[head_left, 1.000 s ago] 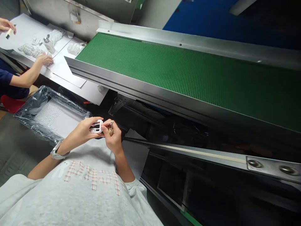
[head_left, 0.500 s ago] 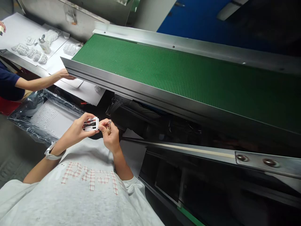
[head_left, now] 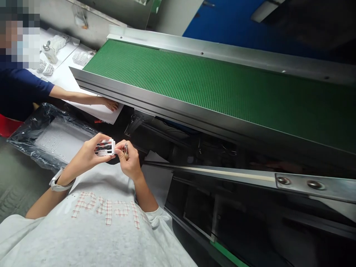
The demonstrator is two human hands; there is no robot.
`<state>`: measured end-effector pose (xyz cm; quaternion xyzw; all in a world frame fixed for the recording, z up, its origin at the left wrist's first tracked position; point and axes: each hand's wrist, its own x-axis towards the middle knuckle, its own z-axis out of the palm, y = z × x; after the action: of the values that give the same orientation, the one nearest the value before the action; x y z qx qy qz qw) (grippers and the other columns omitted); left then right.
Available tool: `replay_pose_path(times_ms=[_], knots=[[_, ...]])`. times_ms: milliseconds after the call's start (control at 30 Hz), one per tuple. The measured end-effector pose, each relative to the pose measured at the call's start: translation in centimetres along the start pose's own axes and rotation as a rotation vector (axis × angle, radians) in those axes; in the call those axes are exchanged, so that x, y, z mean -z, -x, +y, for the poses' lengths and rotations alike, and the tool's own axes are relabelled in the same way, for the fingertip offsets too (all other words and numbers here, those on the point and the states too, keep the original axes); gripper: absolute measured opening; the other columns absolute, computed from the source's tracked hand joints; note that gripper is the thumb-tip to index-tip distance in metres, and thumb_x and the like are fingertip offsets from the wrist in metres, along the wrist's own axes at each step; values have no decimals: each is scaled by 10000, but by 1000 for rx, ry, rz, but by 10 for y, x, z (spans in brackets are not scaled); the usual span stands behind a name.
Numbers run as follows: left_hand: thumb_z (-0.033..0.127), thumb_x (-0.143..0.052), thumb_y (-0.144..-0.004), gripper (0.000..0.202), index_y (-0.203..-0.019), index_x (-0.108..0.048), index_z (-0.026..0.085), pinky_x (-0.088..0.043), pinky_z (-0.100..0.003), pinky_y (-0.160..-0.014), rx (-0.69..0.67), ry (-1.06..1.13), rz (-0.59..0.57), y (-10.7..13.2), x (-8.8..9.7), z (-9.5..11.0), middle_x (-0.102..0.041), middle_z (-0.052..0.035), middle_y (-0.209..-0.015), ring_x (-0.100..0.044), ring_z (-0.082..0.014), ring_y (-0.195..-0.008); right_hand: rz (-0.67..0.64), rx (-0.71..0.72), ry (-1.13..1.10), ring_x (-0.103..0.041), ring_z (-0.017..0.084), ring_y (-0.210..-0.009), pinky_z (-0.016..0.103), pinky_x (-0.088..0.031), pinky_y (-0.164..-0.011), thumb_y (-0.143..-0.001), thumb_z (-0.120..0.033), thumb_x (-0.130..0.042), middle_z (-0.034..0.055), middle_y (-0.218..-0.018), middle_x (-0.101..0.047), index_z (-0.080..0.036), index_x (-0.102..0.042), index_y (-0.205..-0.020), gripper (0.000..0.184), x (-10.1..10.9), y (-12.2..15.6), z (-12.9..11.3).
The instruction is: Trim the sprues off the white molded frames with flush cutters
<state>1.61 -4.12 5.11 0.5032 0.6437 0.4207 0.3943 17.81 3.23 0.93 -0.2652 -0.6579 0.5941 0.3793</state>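
Note:
My left hand point(head_left: 88, 151) is closed around a small white plastic frame point(head_left: 112, 147) with slots and crossbars, held in front of my chest. Thumb and fingers grip it along two opposite sides. At the frame's right end, the thumb and forefinger of my right hand point(head_left: 131, 161) pinch together, touching or nearly touching its edge. A slim tool point(head_left: 126, 151) with a shiny metal part and a tan part sits in the curl of my right hand; its exact kind is not clear.
A green conveyor belt point(head_left: 155, 74) with metal side rails runs across ahead. At left, a co-worker's hand point(head_left: 111, 104) rests on a paper-covered table point(head_left: 62, 76) holding white parts point(head_left: 81, 58) and a bottle point(head_left: 50, 53). A plastic-lined tray point(head_left: 30, 144) lies below. A metal bar point(head_left: 222, 174) extends rightward.
The co-worker has leaned in, reaching right along the table's near corner. My hands keep the same grip on frame and tool; the view has shifted slightly.

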Motion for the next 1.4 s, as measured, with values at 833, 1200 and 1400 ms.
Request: replay_pose_path(times_ms=[833,1200,1400], knots=[[385,-871,-736,496,-1124,-619,206,-500,-194,-740,68,260,109,-10,-2,-25,-667,-14,-984,-613,-111,-834,-59,-695,-145,-598,147,-675,329,-519,-691,-745,-536,-708,-31,-761,-588,-261,-453,-902,407,38,103,83],[348,-914,-721,494,-1148,-698,223,-531,-207,-792,26,375,19,-5,-7,-28,-657,-43,-1088,-625,-140,-941,32,-203,327,-644,241,-949,392,-487,-937,-835,-568,-754,49,-956,-699,-248,-683,-943,346,51,37,7],[298,-914,-726,490,-1168,-712,236,-528,-205,-823,-39,400,12,3,-1,-20,-686,-45,-1081,-634,-144,-969,32,411,748,-692,220,-931,377,-473,-869,-950,-578,-628,75,-1005,-758,-214,-671,-1139,412,45,11,-31]])
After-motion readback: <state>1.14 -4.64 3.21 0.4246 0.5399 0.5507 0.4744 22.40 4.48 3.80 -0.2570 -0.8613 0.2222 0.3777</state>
